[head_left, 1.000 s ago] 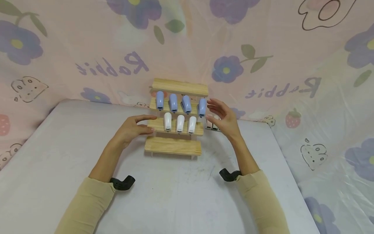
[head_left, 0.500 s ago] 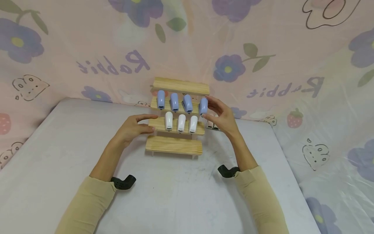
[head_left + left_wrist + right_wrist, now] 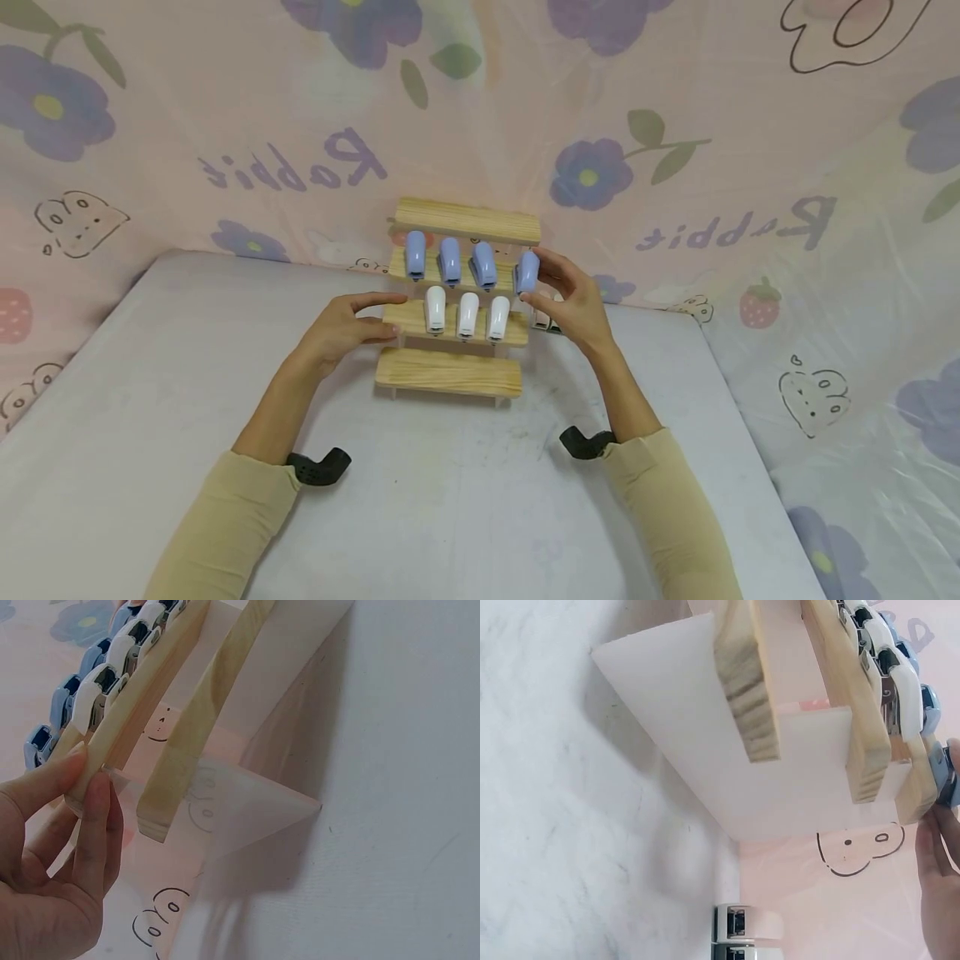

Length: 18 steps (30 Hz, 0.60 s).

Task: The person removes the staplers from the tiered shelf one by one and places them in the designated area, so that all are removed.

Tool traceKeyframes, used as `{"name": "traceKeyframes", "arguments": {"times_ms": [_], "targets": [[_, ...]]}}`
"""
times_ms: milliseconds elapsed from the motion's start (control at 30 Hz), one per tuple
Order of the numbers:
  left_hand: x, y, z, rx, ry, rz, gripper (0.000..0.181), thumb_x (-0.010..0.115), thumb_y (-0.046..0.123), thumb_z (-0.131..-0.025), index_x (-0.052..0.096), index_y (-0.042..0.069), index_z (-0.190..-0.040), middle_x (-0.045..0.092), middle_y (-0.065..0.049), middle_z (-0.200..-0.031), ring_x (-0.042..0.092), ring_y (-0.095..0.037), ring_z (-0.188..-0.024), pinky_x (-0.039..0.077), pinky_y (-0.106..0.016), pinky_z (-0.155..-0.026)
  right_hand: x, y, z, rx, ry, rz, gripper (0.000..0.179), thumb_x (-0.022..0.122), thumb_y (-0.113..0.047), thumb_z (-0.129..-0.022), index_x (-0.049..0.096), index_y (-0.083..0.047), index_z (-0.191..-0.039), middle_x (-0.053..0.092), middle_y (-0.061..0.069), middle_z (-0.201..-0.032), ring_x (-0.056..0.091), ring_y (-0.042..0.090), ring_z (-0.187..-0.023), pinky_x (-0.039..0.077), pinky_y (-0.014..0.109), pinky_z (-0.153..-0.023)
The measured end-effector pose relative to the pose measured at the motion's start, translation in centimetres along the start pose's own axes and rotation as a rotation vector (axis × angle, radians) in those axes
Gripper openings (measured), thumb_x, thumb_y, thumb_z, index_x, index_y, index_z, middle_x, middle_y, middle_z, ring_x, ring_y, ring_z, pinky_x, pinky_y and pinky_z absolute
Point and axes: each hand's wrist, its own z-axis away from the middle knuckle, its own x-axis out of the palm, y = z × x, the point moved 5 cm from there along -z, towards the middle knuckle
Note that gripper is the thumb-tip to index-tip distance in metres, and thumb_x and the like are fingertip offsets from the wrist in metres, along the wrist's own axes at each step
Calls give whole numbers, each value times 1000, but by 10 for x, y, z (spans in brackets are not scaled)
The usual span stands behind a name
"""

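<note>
Head view: left hand [image 3: 337, 335] is pinching the end of a wooden shelf [image 3: 407, 317] bearing white staplers [image 3: 468, 315]. Right hand [image 3: 576, 307] is gripping the rightmost blue stapler [image 3: 528, 271], at the shelf above [image 3: 504, 276].

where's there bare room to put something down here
Free: the top shelf above the blue staplers, the bottom shelf below the white staplers, and the table between the sleeves. Crowded: the two middle shelves bearing those staplers, left hand and right hand at opposite ends.

Oblong pale-wood shelves [image 3: 450, 372] streaky-grained from here, rounded blue plastic staplers [image 3: 449, 260] and rounded white plastic staplers [image 3: 435, 308] glossy, flat white panel [image 3: 667, 697] matt.
</note>
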Motion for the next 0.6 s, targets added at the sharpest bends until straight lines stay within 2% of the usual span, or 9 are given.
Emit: {"name": "traceKeyframes", "arguments": {"times_ms": [267, 433, 600], "targets": [[0, 1, 0, -4, 14, -25, 52, 78, 12, -87, 62, 12, -136, 50, -12, -144, 63, -20, -107, 52, -25, -85, -8, -1, 7, 22, 45, 29, 62, 71, 16, -81, 48, 12, -138, 54, 30, -132, 56, 31, -117, 40, 56, -104], [1, 1, -3, 0, 10, -21, 54, 79, 12, -86, 61, 11, -137, 53, -15, -139, 64, -19, -104, 53, -24, -84, -17, 0, 15, 38, 79, 32, 61, 71, 17, -81, 48, 12, -138, 54, 29, -132, 57, 26, -115, 42, 55, -102], [0, -1, -2, -4, 5, -9, 52, 77, 11, -88, 61, 11, -137, 52, -14, -142, 66, -17, -100, 53, -26, -84, -23, 5, 22, 47, 96, 52, 62, 73, 16, -80, 49, 12, -137, 53, 28, -133, 57, 21, -115, 43, 54, -102]]}}
